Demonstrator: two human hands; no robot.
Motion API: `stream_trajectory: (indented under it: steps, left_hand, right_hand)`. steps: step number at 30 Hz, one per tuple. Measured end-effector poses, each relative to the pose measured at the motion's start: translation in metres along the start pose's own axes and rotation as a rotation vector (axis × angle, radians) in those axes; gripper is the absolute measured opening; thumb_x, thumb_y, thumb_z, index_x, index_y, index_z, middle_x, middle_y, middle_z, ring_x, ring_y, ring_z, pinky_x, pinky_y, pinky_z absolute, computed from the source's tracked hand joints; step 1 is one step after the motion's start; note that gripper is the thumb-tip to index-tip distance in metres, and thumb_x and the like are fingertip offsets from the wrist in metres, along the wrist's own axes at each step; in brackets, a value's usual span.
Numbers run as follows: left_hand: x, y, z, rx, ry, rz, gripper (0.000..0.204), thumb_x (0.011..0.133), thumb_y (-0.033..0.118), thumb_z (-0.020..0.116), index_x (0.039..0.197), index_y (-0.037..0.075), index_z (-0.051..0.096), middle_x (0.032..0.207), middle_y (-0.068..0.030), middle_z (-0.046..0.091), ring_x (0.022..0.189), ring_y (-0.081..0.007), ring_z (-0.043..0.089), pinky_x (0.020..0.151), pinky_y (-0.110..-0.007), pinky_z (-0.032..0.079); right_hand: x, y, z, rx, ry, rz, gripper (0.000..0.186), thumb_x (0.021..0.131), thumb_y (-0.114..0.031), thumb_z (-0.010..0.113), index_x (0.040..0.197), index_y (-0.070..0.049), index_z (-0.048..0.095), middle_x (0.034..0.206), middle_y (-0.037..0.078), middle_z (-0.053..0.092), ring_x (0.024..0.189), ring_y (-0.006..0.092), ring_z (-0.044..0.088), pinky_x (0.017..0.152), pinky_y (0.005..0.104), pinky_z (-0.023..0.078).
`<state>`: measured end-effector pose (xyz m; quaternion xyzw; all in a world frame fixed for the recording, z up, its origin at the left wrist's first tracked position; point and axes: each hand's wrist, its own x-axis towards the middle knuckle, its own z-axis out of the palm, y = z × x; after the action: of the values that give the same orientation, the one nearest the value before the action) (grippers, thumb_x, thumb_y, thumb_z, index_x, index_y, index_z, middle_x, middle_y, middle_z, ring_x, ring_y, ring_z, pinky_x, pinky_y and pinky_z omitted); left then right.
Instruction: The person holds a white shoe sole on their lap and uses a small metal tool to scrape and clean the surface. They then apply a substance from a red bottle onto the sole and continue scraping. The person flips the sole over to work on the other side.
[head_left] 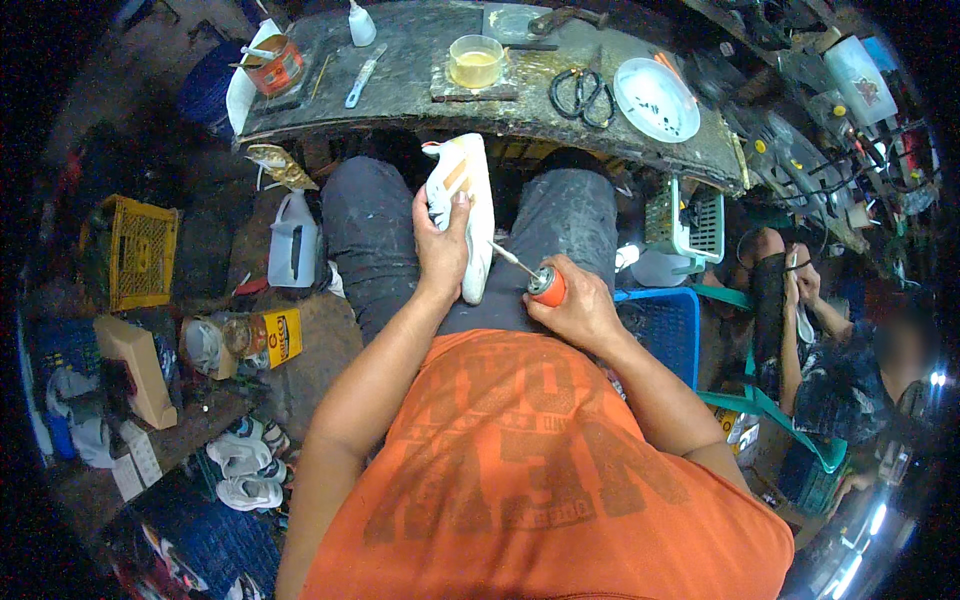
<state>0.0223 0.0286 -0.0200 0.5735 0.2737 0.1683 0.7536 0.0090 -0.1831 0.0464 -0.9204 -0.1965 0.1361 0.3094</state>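
Observation:
My left hand (441, 245) grips a white sneaker (462, 180) with pale orange side stripes, held upright over my lap between my knees. My right hand (582, 315) is wrapped round an orange cylinder (547, 289) with a grey top; a slender shaft with a pale tip (512, 256) extends from it toward the sneaker's sole edge. Whether that tip touches the sole is hard to tell.
The worn bench (400, 110) holds a glue tin (275, 70), cup (475, 60), scissors (582, 96) and plate (656, 99). A yellow crate (140, 268) and shoes (245, 470) lie left; a blue basket (660, 340) and a co-worker (830, 365) are right.

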Motion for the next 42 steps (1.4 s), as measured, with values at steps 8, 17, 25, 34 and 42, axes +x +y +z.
stream_trajectory:
  steps: [8,17,25,34,42]
  left_hand:
    - [-0.018,0.022,-0.002,0.136,-0.046,0.230,0.069,0.102,0.030,0.075,0.153,0.000,0.040,0.136,-0.0174,0.063,0.121,-0.0234,0.063,0.104,-0.038,0.051]
    - [-0.036,0.058,0.005,0.100,-0.085,0.372,0.067,0.102,0.030,0.076,0.151,0.000,0.043,0.135,-0.0179,0.062,0.120,-0.0238,0.064,0.104,-0.038,0.053]
    - [-0.040,0.093,0.007,0.053,-0.135,0.360,0.060,0.104,0.024,0.072,0.149,-0.003,0.042,0.134,-0.0174,0.062,0.117,-0.0219,0.066,0.099,-0.036,0.056]
    - [-0.039,0.108,0.010,-0.086,-0.123,0.169,0.056,0.107,0.023,0.068,0.148,-0.002,0.041,0.132,-0.0144,0.064,0.116,-0.0186,0.066,0.099,-0.034,0.056]
    - [-0.038,0.112,0.005,-0.199,-0.179,0.000,0.049,0.109,0.030,0.064,0.148,0.008,0.045,0.127,-0.0093,0.067,0.109,-0.0167,0.068,0.087,-0.033,0.060]
  right_hand:
    - [-0.004,0.014,0.000,0.160,0.116,0.060,0.047,0.081,-0.025,0.089,0.116,-0.004,0.066,0.098,0.016,0.075,0.092,0.0281,0.074,0.083,0.0403,0.058]
    - [0.001,0.042,-0.006,0.463,0.237,0.323,0.041,0.085,-0.027,0.088,0.111,-0.003,0.067,0.097,0.009,0.076,0.089,0.0182,0.071,0.085,0.0346,0.057]
    - [-0.001,0.045,-0.001,0.429,0.267,0.243,0.046,0.084,-0.029,0.089,0.114,-0.003,0.066,0.096,0.010,0.075,0.089,0.0199,0.071,0.084,0.0357,0.057]
    - [-0.009,0.031,-0.010,0.307,0.341,0.116,0.042,0.085,-0.024,0.088,0.111,-0.002,0.064,0.087,0.007,0.072,0.078,0.0168,0.068,0.074,0.0335,0.055]
    - [-0.018,0.017,-0.012,0.294,0.291,0.127,0.049,0.082,-0.027,0.090,0.117,-0.001,0.065,0.097,0.013,0.075,0.091,0.0234,0.073,0.086,0.0367,0.058]
